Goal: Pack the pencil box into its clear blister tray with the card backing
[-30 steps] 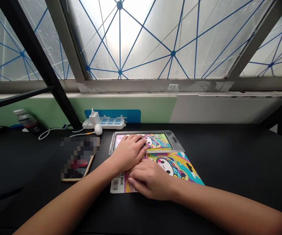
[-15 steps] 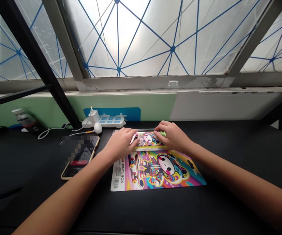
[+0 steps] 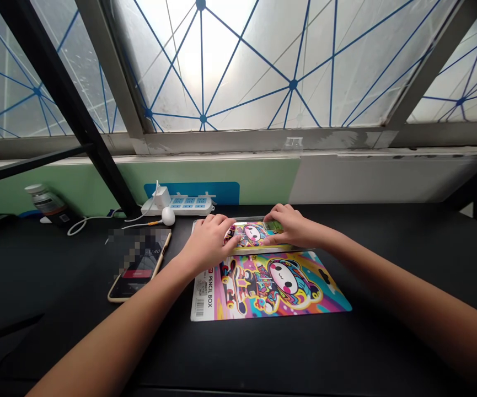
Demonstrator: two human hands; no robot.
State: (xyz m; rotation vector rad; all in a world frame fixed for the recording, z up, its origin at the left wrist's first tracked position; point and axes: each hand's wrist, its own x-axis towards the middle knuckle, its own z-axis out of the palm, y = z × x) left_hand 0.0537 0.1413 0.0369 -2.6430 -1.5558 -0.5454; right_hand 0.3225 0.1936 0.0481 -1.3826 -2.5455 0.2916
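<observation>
A narrow pencil box [image 3: 251, 234] with a colourful cartoon print lies across the far part of a printed card [image 3: 282, 284] marked "PENCIL BOX". My left hand [image 3: 210, 241] grips the left end of the box, its thumb along the near side and its fingers over the far side. At the other end, my right hand [image 3: 291, 226] has thumb and fingers around the box, where a greenish patch shows beneath them. Both hands cover the box's ends. Whether the box is fastened to the card I cannot tell.
Left of the card lies a phone [image 3: 141, 270] on the black desk [image 3: 238, 353]. Behind it are a white power strip [image 3: 191, 205], a plugged-in charger with a cable, and a dark bottle [image 3: 50, 204] with a white cap. A black frame post [image 3: 81, 127] rises at left before the window.
My right hand has shifted slightly on the box, its thumb now lower on the near side. The whole view has moved a little, and the box looks slightly more tilted up at right.
</observation>
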